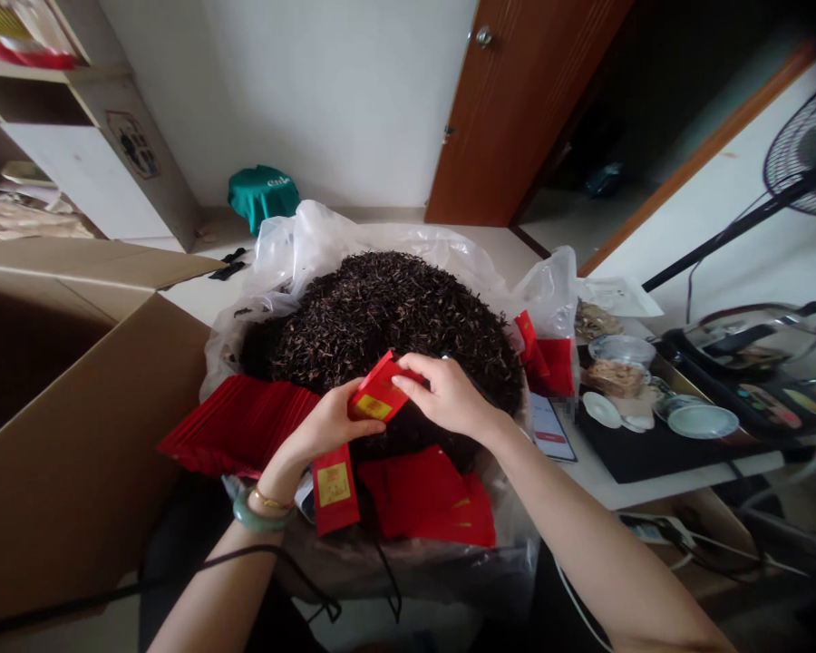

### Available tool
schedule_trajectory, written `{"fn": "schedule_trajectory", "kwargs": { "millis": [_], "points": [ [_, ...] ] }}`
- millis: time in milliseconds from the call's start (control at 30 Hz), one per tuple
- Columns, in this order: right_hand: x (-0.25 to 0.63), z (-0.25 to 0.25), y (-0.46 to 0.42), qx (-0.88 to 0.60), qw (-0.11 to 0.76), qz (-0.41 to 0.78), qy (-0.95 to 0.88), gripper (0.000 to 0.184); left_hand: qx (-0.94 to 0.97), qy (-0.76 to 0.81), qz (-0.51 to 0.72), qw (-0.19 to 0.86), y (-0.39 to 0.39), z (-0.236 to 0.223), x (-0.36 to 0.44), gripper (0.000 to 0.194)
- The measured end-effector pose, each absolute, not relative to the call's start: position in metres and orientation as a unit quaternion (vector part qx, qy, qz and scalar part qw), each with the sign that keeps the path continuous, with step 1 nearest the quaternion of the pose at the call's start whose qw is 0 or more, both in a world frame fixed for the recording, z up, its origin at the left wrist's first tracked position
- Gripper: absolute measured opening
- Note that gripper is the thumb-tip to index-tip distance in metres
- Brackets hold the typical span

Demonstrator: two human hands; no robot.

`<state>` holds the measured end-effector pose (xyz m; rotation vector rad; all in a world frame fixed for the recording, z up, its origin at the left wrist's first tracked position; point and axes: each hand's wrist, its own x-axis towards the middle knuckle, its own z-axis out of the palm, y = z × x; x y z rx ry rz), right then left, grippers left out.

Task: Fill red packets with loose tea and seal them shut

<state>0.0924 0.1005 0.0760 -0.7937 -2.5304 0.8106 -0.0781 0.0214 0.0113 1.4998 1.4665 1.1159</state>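
Red packet (374,399) with a yellow label was held up over the near side of a big heap of dark leafy stuff (387,299), pretty much mid-view. It was gripped at its left end by the left hand (335,419), thumb laid across the front, while the other end was pinched by the right hand (443,392), thumb and fingertips drawn in close. The heap was bundled in a clear plastic bag (296,238). A tight row of red sleeves (241,422) was lined up to the left, and some flat red sleeves (414,499) were fanned out nearer the body.
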Motion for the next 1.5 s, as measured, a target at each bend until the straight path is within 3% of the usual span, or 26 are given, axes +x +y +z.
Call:
{"fn": "schedule_trajectory", "kwargs": {
  "millis": [133, 400, 567, 733, 967, 1167, 1333, 1500],
  "points": [
    [0.099, 0.084, 0.103, -0.293, 0.227, 0.343, -0.863, 0.02, 0.524, 0.575, 0.409, 0.477, 0.022, 0.008, -0.075, 0.044],
    [0.09, 0.086, 0.106, -0.333, 0.173, 0.305, -0.875, 0.041, 0.498, 0.584, 0.458, 0.449, 0.022, 0.011, -0.062, 0.041],
    [0.085, 0.084, 0.102, -0.302, 0.189, 0.256, -0.898, 0.03, 0.446, 0.506, 0.499, 0.544, 0.022, 0.015, -0.059, 0.047],
    [0.083, 0.079, 0.101, -0.277, 0.272, 0.2, -0.9, 0.012, 0.422, 0.501, 0.524, 0.544, 0.022, 0.014, -0.056, 0.05],
    [0.086, 0.093, 0.102, -0.289, 0.137, 0.284, -0.904, 0.018, 0.422, 0.494, 0.537, 0.539, 0.022, 0.011, -0.053, 0.051],
    [0.091, 0.086, 0.103, -0.275, 0.239, 0.306, -0.88, 0.012, 0.419, 0.49, 0.542, 0.539, 0.022, 0.013, -0.053, 0.05],
    [0.089, 0.081, 0.103, -0.273, 0.236, 0.317, -0.877, 0.011, 0.41, 0.481, 0.547, 0.549, 0.021, 0.016, -0.054, 0.044],
    [0.088, 0.08, 0.101, -0.28, 0.269, 0.33, -0.861, 0.01, 0.432, 0.498, 0.524, 0.54, 0.021, 0.013, -0.054, 0.059]
  ]
}}
